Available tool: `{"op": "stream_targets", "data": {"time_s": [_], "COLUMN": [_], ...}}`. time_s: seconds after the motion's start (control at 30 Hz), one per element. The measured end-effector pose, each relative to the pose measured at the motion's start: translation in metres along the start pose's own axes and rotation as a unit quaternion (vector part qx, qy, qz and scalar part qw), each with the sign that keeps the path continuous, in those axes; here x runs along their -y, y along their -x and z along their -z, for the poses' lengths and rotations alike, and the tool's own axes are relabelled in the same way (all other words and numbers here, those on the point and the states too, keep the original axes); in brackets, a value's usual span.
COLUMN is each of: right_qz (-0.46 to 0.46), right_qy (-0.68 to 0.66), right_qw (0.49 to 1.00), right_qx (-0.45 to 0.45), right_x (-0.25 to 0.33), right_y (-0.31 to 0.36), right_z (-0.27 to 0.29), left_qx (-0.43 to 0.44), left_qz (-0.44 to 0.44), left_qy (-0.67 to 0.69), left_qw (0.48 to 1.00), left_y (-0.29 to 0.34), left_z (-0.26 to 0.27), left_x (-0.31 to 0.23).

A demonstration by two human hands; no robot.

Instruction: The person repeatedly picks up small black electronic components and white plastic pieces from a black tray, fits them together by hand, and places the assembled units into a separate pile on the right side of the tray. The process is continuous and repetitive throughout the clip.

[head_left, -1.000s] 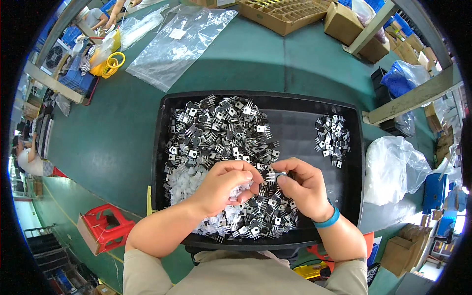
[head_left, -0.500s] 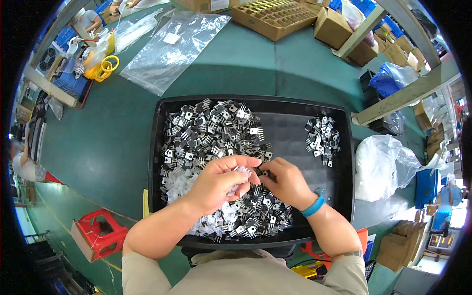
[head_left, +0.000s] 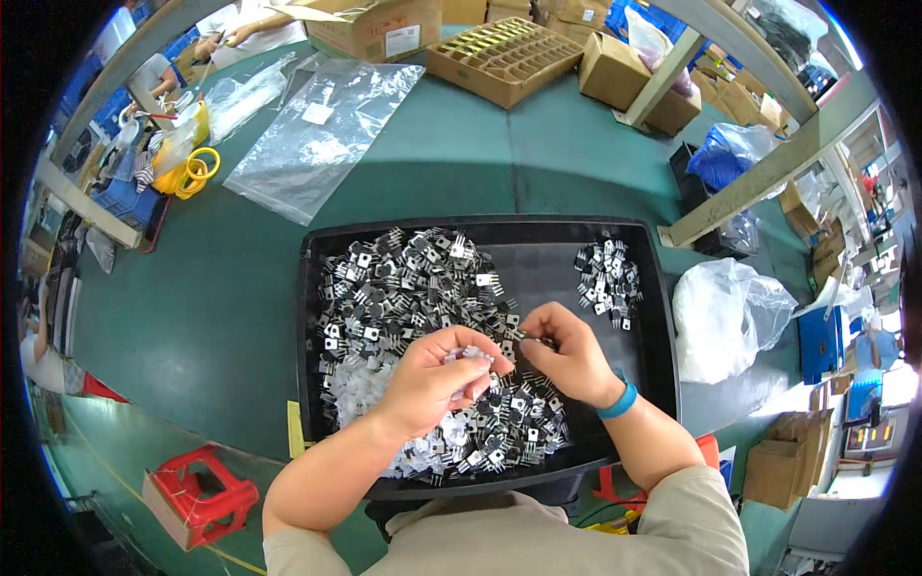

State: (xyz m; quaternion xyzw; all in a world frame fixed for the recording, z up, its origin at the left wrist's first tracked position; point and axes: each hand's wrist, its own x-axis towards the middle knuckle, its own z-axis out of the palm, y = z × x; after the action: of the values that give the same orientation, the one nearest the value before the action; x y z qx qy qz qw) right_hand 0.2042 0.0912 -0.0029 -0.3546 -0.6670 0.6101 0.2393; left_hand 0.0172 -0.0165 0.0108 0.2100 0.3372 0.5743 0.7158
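A black tray (head_left: 667, 317) on the bench holds a big heap of three-legged transistors (head_left: 403, 278) with black bodies and metal tabs. Small white plastic pieces (head_left: 360, 384) are piled at the heap's near left side. My left hand (head_left: 437, 379), fingers curled upward, is closed around several of these white pieces. Just to its right, my right hand (head_left: 567, 357), with a blue band on the wrist, pinches a small dark transistor (head_left: 540, 339), mostly hidden by the fingers. A smaller group of transistors (head_left: 607, 278) lies apart at the tray's far right.
Beyond the tray lies a clear plastic bag (head_left: 327, 134). A divided cardboard tray (head_left: 499, 62) and cardboard boxes (head_left: 615, 72) stand at the back. A white plastic bag (head_left: 715, 322) rests right of the tray, near a metal post (head_left: 768, 187). A red stool (head_left: 202, 494) stands lower left.
The view has shifted, so the tray appears lower and slightly left. My right hand has come up a little from the heap, its fingers pinched; my left hand still holds the white pieces.
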Motion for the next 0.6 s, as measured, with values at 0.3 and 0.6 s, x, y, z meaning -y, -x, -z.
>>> {"op": "stream_targets", "data": {"time_s": [0.3, 0.6], "right_qz": [0.153, 0.149], "right_qy": [0.055, 0.197], "right_qw": [0.987, 0.969], "right_qx": [-0.004, -0.018], "right_x": [0.025, 0.049], "right_y": [0.016, 0.013], "right_z": [-0.015, -0.035], "left_qx": [-0.017, -0.01], "left_qz": [-0.002, 0.008], "left_qy": [-0.015, -0.064], "left_qw": [1.0, 0.998], "left_y": [0.0, 0.0], "left_z": [0.001, 0.001], "left_x": [-0.007, -0.008]}}
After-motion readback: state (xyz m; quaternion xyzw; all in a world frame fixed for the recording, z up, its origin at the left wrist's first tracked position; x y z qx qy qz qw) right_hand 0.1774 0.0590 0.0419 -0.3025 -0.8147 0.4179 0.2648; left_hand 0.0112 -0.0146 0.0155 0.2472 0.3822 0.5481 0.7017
